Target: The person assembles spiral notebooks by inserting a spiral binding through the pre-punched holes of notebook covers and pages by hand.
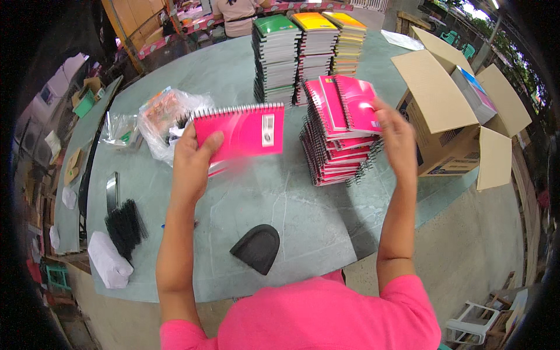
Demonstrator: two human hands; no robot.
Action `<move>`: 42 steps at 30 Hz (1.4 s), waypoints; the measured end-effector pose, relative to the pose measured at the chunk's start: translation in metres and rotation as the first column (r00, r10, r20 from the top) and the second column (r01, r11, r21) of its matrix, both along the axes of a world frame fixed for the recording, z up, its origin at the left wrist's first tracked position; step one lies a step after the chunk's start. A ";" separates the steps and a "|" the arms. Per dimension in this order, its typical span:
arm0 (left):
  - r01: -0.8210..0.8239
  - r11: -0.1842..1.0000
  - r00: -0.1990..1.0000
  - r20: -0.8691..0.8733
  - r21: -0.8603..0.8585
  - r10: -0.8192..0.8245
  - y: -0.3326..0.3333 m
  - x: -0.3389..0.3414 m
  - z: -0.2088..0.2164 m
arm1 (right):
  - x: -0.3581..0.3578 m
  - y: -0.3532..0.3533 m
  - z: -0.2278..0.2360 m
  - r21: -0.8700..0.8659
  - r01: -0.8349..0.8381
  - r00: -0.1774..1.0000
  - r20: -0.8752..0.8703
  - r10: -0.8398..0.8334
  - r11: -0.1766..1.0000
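Observation:
My left hand grips a pink spiral notebook by its left end, thumb on the cover and the wire binding along the top. A blurred pink edge shows just under that notebook. To the right, my right hand has its fingers closed at the right edge of another pink spiral notebook. That one lies on top of a tall, uneven stack of pink notebooks, whose black bindings stick out at both sides. Whether it is lifted off the stack, I cannot tell.
Behind stand stacks of green and yellow notebooks. An open cardboard box is at right. Plastic bags, loose black binding coils, a white bundle and a dark rounded pad lie on the table.

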State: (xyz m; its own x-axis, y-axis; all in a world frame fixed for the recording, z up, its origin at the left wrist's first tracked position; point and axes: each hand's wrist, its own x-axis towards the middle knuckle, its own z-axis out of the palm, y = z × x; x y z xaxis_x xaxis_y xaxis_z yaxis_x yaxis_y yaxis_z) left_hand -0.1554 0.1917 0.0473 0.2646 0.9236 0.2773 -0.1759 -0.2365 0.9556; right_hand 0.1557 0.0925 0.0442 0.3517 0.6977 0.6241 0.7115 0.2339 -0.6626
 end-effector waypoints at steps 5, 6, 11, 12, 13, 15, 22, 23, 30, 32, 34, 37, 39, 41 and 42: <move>-0.241 0.833 0.948 -0.062 0.497 0.311 0.010 0.069 0.040 | -0.014 0.011 0.007 -0.160 -0.147 0.948 0.258 0.185 0.976; -0.143 0.761 0.958 -0.103 0.632 0.266 0.006 0.086 0.047 | -0.013 0.011 0.006 -0.153 -0.166 0.959 0.203 0.195 0.974; 0.305 0.408 0.784 -0.470 0.861 0.406 -0.021 0.152 -0.010 | -0.007 0.012 -0.002 0.171 0.011 0.999 -0.052 -0.002 0.985; 0.281 0.402 0.806 -0.442 0.871 0.394 -0.026 0.152 -0.004 | -0.009 0.008 -0.009 0.258 0.092 0.990 -0.126 -0.061 0.962; 0.256 0.397 0.825 -0.413 0.881 0.386 -0.031 0.151 0.003 | -0.011 0.003 -0.015 0.336 0.174 0.973 -0.204 -0.109 0.926; 0.102 0.351 0.920 -0.223 0.931 0.324 -0.046 0.135 0.029 | -0.023 -0.022 -0.012 0.588 0.011 0.983 -0.154 0.099 0.809; -0.271 0.461 0.930 0.354 0.845 -0.103 -0.114 0.139 0.058 | -0.193 -0.039 -0.065 0.571 -0.817 -0.548 -0.812 0.203 0.077; -0.251 0.510 0.927 0.356 0.823 -0.118 -0.111 0.141 0.056 | -0.210 -0.029 -0.080 0.624 -0.781 -0.624 -0.781 0.000 0.003; -0.253 0.331 0.967 0.237 0.909 0.089 -0.054 0.124 0.054 | -0.255 -0.021 -0.151 0.860 -0.498 -0.774 -0.382 -0.506 0.112; -0.017 0.258 0.950 -0.065 0.966 0.305 -0.032 0.083 0.031 | -0.235 -0.014 -0.123 0.733 -0.680 -0.675 -0.632 -0.381 -0.011; 0.003 0.431 0.887 -0.202 0.902 0.415 0.001 0.036 -0.021 | -0.194 0.002 -0.095 0.579 -0.813 -0.549 -0.799 -0.245 -0.066; 0.042 0.558 0.404 -0.525 0.829 0.749 0.044 -0.048 -0.117 | -0.141 0.019 -0.103 0.729 -0.677 -0.735 -0.675 -0.063 0.101; 0.143 0.636 0.146 -0.652 0.758 0.744 0.050 -0.088 -0.165 | -0.135 0.022 -0.113 0.621 -0.750 -0.644 -0.764 -0.039 0.226; 0.183 0.603 0.174 -0.629 0.777 0.758 0.051 -0.101 -0.175 | -0.134 0.029 -0.134 0.557 -0.789 -0.582 -0.813 -0.024 0.257; 0.207 0.588 0.189 -0.622 0.782 0.760 0.047 -0.100 -0.173 | -0.136 0.032 -0.146 0.481 -0.828 -0.515 -0.856 -0.051 0.290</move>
